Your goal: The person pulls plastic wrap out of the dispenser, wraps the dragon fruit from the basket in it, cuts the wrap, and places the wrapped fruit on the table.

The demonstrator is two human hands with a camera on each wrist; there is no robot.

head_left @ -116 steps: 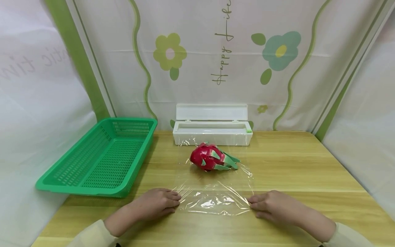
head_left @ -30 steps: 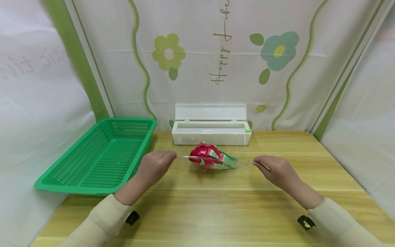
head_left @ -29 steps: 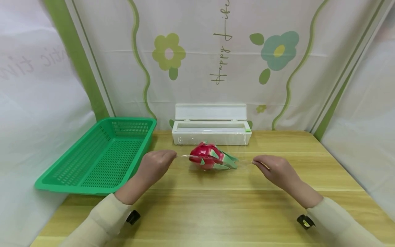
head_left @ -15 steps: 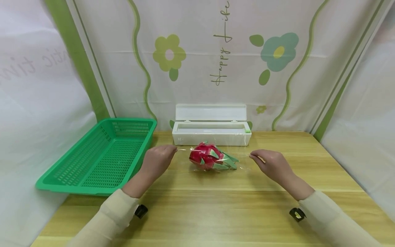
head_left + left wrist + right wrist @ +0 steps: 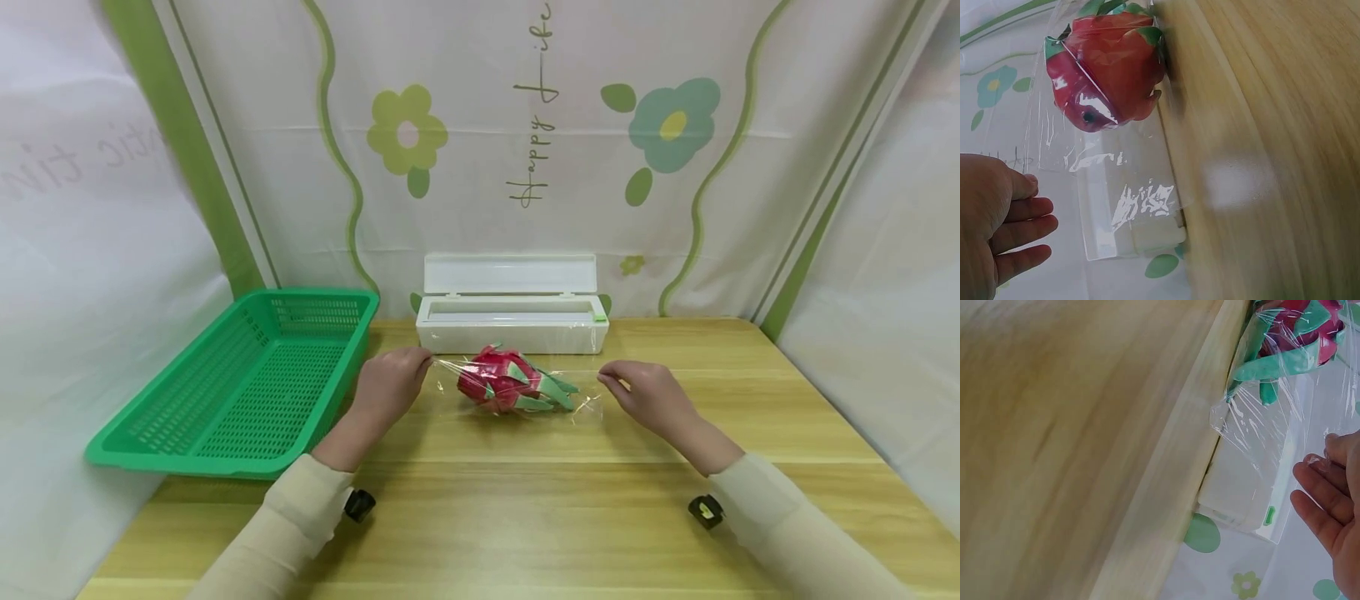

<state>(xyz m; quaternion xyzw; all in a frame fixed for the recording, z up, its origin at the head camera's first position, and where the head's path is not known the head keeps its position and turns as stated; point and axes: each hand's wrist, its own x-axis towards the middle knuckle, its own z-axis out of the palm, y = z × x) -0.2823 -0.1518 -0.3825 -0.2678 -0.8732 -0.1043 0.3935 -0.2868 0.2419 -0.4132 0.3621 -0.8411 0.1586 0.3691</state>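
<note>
A red dragon fruit (image 5: 501,379) with green leaf tips lies on the wooden table, tips toward the right. Clear plastic wrap (image 5: 587,406) drapes over it, shiny and creased. My left hand (image 5: 390,385) pinches one corner of the wrap between thumb and forefinger, left of the fruit and raised over the table. On the other side my right hand (image 5: 647,396) pinches the opposite corner. In the left wrist view the wrap (image 5: 1060,147) stretches across the fruit (image 5: 1110,69). The right wrist view shows the wrap bunched at the right fingertips (image 5: 1317,461).
Behind the fruit stands a white wrap dispenser box (image 5: 513,337) with its lid (image 5: 510,273) raised. A green perforated basket (image 5: 300,454) sits on the left. A flower-print curtain (image 5: 480,167) closes off the back and sides of the table (image 5: 525,517).
Both hands first lay at the wrap's front corners on the table. They have lifted that edge and carried it away from me over the dragon fruit, lately drawing slightly closer together.
</note>
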